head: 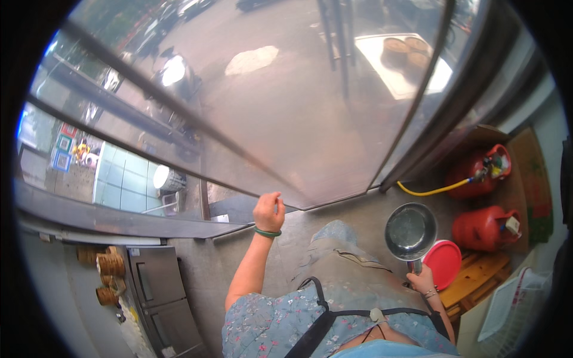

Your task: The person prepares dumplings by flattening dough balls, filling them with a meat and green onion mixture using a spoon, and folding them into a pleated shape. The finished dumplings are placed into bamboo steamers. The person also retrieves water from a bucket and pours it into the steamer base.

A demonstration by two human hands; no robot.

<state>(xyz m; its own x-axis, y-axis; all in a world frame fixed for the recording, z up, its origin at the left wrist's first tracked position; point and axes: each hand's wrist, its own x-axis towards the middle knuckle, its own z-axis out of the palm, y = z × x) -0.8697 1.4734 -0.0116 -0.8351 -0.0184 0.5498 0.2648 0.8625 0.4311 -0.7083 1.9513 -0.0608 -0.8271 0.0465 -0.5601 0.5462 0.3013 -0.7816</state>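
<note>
My left hand (pixel 269 210), with a green bangle at the wrist, has its fingers curled at the edge of a framed glass door (pixel 286 147). My right hand (pixel 421 278) grips the handle of a round metal pan (pixel 411 230) low at my right side. The pan's open top faces up; whether there is liquid in it I cannot tell. Just beyond that hand, partly behind the pan, is a red round lid (pixel 444 264).
Two red gas cylinders (pixel 475 228) stand at right, one with a yellow hose (pixel 434 190), near a wooden pallet (pixel 479 270). A steel refrigerated counter (pixel 156 277) at left bears bamboo steamers (pixel 110 264). Beyond the glass are a scooter (pixel 175 78) and a white-topped table (pixel 376 53) holding steamers.
</note>
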